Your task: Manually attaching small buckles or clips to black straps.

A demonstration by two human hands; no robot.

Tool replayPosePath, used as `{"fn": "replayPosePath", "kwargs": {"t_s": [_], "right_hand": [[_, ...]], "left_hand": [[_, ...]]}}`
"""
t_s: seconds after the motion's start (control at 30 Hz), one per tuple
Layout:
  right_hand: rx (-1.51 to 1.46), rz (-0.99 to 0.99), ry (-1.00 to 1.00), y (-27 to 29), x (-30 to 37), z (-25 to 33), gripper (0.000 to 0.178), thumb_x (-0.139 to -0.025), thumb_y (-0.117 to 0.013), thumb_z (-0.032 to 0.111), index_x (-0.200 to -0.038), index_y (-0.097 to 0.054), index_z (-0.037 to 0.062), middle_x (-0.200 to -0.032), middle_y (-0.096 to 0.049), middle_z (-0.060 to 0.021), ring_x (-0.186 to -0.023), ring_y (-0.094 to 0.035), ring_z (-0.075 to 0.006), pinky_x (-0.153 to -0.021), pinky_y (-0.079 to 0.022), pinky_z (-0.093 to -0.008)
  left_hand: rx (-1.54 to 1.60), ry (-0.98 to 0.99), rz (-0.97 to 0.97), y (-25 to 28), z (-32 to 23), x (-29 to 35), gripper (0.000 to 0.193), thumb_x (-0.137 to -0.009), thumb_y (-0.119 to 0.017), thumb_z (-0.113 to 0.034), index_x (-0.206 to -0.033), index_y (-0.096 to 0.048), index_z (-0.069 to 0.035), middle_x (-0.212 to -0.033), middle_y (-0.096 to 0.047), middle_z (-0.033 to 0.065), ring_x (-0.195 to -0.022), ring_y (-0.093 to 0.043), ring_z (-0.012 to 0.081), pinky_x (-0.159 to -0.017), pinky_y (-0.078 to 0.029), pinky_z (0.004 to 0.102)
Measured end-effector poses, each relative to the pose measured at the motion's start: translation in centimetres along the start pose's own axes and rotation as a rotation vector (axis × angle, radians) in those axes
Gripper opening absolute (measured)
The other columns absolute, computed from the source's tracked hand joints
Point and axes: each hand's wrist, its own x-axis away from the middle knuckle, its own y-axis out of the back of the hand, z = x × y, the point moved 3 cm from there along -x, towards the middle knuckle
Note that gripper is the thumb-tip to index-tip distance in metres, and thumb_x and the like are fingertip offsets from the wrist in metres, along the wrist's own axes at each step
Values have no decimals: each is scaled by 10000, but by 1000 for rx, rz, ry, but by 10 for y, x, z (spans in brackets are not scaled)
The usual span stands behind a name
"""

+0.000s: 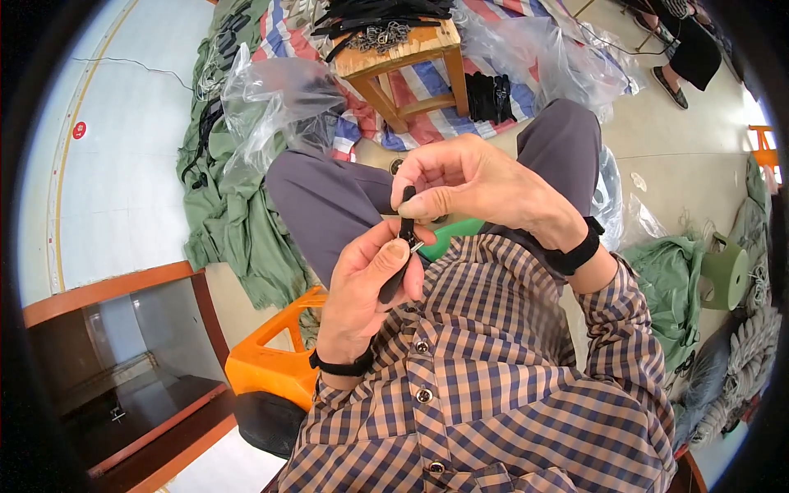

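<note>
Above my lap, both hands are closed on a short black strap (pixel 408 223). My left hand (pixel 359 271) grips its lower part between thumb and fingers. At the upper end, my right hand (pixel 485 182) pinches the strap between thumb and forefinger. A small silvery metal piece (pixel 417 246) sticks out beside my left thumb; its exact shape is too small to tell. A wider black end (pixel 393 287) of the held piece shows below that thumb. Part of the strap is hidden by my fingers.
Ahead stands a wooden stool (pixel 403 59) bearing black straps (pixel 386 11) and a pile of metal clips (pixel 380 36). Clear plastic bags (pixel 275 103) lie on a striped sheet. An orange plastic stool (pixel 267 349) is at my left. Another person's foot (pixel 670 86) shows far right.
</note>
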Motion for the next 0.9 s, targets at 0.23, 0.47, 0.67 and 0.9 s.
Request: {"fn": "replayPosePath", "kwargs": {"t_s": [0.23,0.47,0.67,0.9], "right_hand": [[-48,-32,44,-8,-3,2,95,-837,-597,62,-842,-595,-33,-706,-598,-52,-581,-587,-113,-553,-455,-223],[385,-94,267,-22,-7,11,29,-814,-610,12,-823,-608,-16,-691,-573,-19,-539,-533,-68,-482,-414,-197],[-233,-248,140,-20,-9,2,41,-819,-589,3,-798,-593,-33,-693,-586,-40,-536,-552,-99,-500,-430,-217],[-246,-217,183,-18,-8,-2,55,-828,-598,14,-856,-584,-32,-741,-581,-52,-588,-557,-115,-567,-448,-236]], "left_hand": [[-110,-25,70,4,-3,0,317,-916,-529,-281,-1049,-562,5,-604,-536,3,-509,-464,44,-473,-316,145],[-73,-94,65,7,5,-4,330,-908,-544,-280,-1026,-569,26,-647,-548,17,-522,-463,53,-474,-343,170],[90,-271,22,11,9,-5,315,-915,-536,-255,-1067,-548,20,-852,-588,37,-560,-474,47,-461,-358,163],[137,-319,66,10,7,-3,341,-924,-519,-249,-1128,-526,24,-974,-596,68,-624,-491,53,-525,-392,166]]}}
